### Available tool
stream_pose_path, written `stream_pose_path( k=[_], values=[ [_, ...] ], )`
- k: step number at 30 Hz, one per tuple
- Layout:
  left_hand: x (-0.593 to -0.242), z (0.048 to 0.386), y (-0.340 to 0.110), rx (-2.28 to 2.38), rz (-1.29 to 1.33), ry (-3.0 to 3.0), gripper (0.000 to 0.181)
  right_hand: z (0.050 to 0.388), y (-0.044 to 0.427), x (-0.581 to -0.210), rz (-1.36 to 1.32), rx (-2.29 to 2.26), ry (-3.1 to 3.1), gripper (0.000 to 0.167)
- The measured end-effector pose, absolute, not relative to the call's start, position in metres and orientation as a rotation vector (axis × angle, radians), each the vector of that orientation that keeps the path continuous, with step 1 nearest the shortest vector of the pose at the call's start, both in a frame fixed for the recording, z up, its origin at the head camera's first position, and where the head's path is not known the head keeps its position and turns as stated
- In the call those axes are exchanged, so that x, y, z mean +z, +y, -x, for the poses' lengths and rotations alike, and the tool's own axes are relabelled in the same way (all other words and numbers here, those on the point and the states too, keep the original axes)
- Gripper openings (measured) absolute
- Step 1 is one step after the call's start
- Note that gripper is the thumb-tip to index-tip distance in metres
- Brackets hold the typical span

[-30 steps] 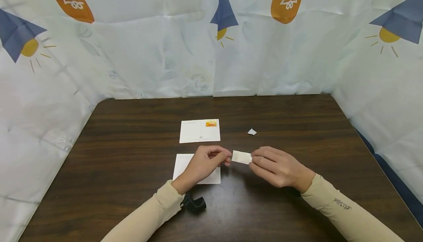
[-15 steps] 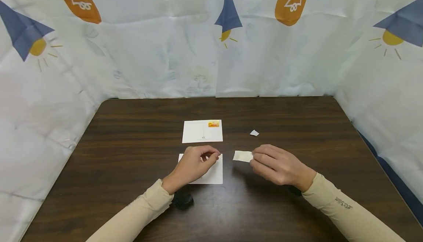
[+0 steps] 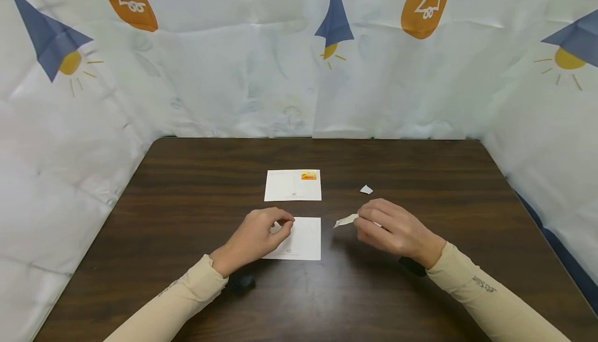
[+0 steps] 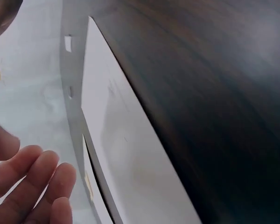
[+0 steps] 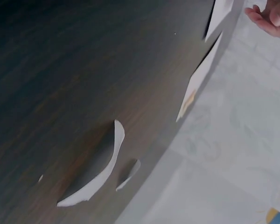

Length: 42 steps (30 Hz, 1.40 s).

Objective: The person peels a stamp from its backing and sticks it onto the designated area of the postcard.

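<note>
My left hand (image 3: 254, 238) hovers over the left part of the near postcard (image 3: 306, 239). Its thumb and fingertips come close together; whether a small thing is pinched there is hidden. My right hand (image 3: 397, 230) has loosely bent fingers above a small curled piece of cream paper (image 3: 345, 220). Both ends of that paper (image 5: 100, 177) show in the right wrist view with no finger on it. In the left wrist view, the right hand's fingers (image 4: 2, 18) are apart from it.
Farther back lies a second postcard (image 3: 289, 186) with an orange stamp (image 3: 309, 175) in its upper right corner. A white paper scrap (image 3: 366, 190) lies behind the right hand. A patterned cloth (image 3: 280, 72) hangs around the brown table (image 3: 210, 165).
My left hand has moved away from the cream paper, to the left over the near postcard. The paper, held by my right hand before, has come free and curled below it.
</note>
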<state>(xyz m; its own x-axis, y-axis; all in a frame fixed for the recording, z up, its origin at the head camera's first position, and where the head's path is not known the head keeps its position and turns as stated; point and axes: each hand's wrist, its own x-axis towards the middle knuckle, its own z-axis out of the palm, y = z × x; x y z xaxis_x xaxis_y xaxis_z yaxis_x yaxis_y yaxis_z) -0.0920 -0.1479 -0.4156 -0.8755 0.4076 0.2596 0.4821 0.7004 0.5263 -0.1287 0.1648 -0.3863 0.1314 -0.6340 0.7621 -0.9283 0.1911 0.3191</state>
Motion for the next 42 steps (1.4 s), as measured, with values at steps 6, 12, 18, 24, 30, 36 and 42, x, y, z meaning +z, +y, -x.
stream_pose_path(
  k=[6, 12, 18, 24, 30, 36, 42],
  values=[
    [-0.418, 0.088, -0.16, -0.754, 0.809, -2.778, 0.012, 0.13, 0.16, -0.389, -1.465, 0.49, -1.638, 0.016],
    [-0.419, 0.085, -0.171, -0.537, 0.899, -2.779, 0.024, 0.133, 0.155, -0.395, -1.372, 0.602, -1.678, 0.016],
    [-0.419, 0.082, -0.178, -0.45, 0.967, -2.798, 0.036, 0.136, 0.155, -0.407, -1.245, 0.762, -1.791, 0.018],
    [-0.422, 0.081, -0.184, -0.409, 1.027, -2.805, 0.042, 0.133, 0.153, -0.412, -1.101, 1.032, -2.005, 0.013],
    [-0.426, 0.078, -0.189, -0.409, 1.037, -2.84, 0.042, 0.127, 0.148, -0.411, -0.902, 1.287, -2.325, 0.026],
    [-0.428, 0.076, -0.191, -0.372, 1.031, -2.84, 0.043, 0.126, 0.143, -0.412, -0.723, 1.48, -2.506, 0.019],
    [-0.428, 0.074, -0.194, -0.344, 1.018, -2.849, 0.048, 0.13, 0.137, -0.415, -0.567, 1.622, -2.632, 0.009]
  ],
)
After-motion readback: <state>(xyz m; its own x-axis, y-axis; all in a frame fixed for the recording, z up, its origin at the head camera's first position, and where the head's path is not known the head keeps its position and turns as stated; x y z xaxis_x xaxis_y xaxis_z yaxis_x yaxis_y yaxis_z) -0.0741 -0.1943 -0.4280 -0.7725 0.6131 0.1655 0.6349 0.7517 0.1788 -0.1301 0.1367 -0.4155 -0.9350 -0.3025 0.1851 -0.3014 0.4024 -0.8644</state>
